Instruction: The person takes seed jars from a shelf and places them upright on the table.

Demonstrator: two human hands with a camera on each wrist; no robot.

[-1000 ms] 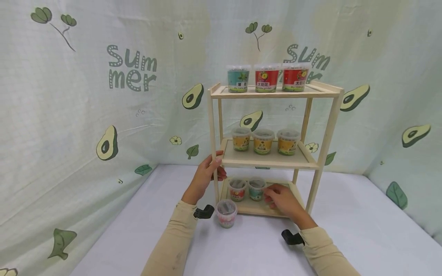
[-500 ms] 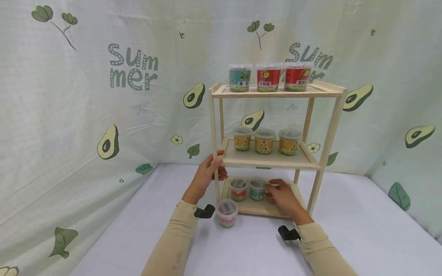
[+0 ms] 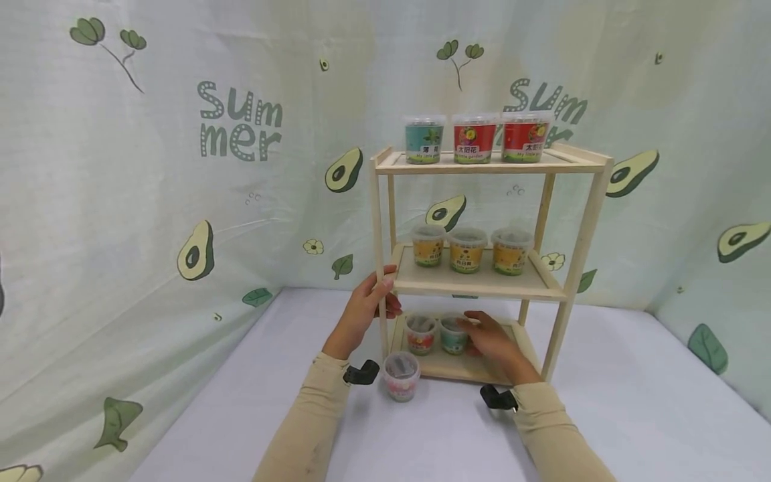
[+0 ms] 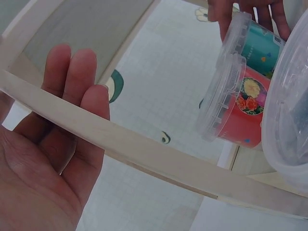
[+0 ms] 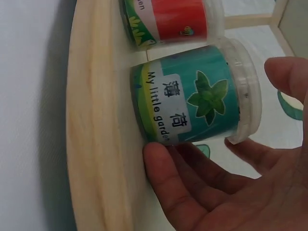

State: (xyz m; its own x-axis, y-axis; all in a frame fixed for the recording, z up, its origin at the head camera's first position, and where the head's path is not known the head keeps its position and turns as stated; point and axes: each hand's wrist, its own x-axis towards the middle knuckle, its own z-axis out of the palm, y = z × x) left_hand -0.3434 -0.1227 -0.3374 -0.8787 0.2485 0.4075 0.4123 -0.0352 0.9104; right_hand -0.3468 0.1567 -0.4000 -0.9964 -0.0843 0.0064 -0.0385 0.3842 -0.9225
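My left hand [image 3: 360, 311] grips the front left post [image 3: 377, 221] of a wooden three-tier shelf. In the left wrist view its fingers [image 4: 79, 79] pass behind the post. My right hand [image 3: 490, 341] is at the right side of a teal mint tub [image 3: 453, 341] on the bottom tier. In the right wrist view, fingertips [image 5: 156, 154] touch that tub's side near its base, and another finger stands apart from the clear lid [image 5: 246, 91]. A red flower tub [image 3: 420, 343] sits just left of the teal one.
A pink-labelled tub [image 3: 401, 385] stands on the white table [image 3: 440, 442], in front of the shelf's left post. Three yellow tubs [image 3: 466, 254] line the middle tier. On the top tier are a teal tub [image 3: 424, 142] and two red tubs [image 3: 474, 142].
My right hand's fingers have spread and moved left, closer around the teal tub's right side. The left hand keeps its place on the post. The head view has shifted slightly.
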